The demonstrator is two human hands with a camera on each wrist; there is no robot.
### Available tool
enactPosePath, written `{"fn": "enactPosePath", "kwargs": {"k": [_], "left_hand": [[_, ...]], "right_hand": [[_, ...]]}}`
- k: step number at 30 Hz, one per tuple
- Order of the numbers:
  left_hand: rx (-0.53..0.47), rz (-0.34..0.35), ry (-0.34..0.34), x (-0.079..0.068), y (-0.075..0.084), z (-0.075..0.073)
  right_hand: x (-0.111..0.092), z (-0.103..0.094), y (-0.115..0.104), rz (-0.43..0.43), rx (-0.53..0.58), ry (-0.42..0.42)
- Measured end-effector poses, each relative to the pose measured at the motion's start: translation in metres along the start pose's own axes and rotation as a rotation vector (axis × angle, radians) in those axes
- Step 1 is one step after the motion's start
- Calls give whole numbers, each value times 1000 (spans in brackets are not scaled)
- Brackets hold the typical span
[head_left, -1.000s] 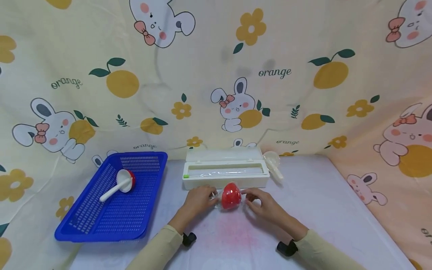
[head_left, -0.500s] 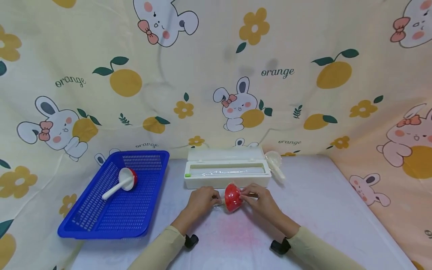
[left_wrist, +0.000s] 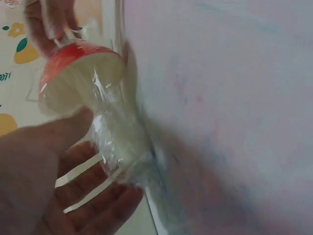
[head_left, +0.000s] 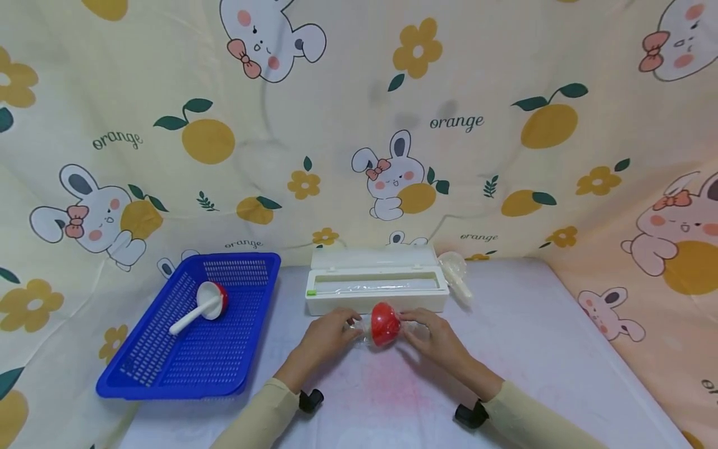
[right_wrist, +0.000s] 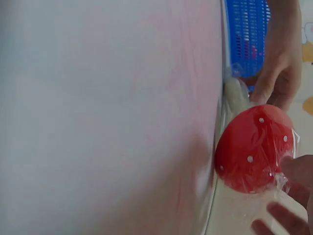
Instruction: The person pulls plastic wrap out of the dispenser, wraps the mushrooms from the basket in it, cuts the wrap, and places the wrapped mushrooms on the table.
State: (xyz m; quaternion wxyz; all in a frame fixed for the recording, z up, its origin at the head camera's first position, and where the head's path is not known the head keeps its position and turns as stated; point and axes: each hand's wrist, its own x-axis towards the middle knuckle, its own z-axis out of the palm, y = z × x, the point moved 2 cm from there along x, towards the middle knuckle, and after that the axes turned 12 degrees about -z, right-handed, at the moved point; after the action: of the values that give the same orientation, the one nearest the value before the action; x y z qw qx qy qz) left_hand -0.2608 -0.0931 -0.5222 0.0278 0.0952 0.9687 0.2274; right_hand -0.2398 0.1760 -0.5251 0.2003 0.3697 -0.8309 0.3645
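Note:
A toy mushroom [head_left: 385, 325] with a red, white-dotted cap and pale stem lies sideways between my hands, wrapped in clear cling film [left_wrist: 105, 129]. My left hand [head_left: 328, 337] holds it by the stem, thumb on one side and curled fingers on the other in the left wrist view. Its cap faces my right hand [head_left: 440, 340], whose thumb and finger pinch the film gathered at the cap's top. In the right wrist view the dotted cap [right_wrist: 252, 147] shows, with my other right fingers spread loosely beside it.
Behind my hands stands a white cling film dispenser [head_left: 376, 302], lid raised. A film-wrapped pale item [head_left: 457, 277] lies against its right end. At the left, a blue basket [head_left: 168, 390] contains another red-capped toy mushroom [head_left: 202, 305]. A patterned cloth hangs behind the table.
My right fingers have come to the cap's top and pinched the film there. The mushroom tilted, then turned back slightly. My left hand has stayed near the stem.

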Motion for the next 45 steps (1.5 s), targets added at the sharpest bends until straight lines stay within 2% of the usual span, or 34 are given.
{"fn": "enactPosePath", "kwargs": {"k": [5,10,13,16,18,22,25,30,36,39,45], "left_hand": [[16,51,-41,-1,-1,2],[79,109,15,-1,-1,4],[23,108,37,-3,-2,1],[-83,95,32,-5,-2,-6],[-135,87,25,-5,-4,-10],[-187,80,-7,0,-8,-10],[-226,81,-44,4,-12,-6],[-242,66,-69,8,-15,-1],[-246,53,-86,13,-13,-3],[-254,57,-103,14,-17,-2],[-334,6,-182,6,-27,-8]], "right_hand": [[-6,0,1,143,92,-31],[-5,5,2,240,197,-12],[-3,4,-1,267,204,5],[-1,0,-5,264,191,14],[0,-2,-7,233,184,9],[1,-2,-7,175,175,-8],[3,1,-3,183,196,-4],[8,4,6,218,247,18],[10,3,10,230,278,41],[10,4,9,235,252,42],[5,3,5,237,197,0]]}}
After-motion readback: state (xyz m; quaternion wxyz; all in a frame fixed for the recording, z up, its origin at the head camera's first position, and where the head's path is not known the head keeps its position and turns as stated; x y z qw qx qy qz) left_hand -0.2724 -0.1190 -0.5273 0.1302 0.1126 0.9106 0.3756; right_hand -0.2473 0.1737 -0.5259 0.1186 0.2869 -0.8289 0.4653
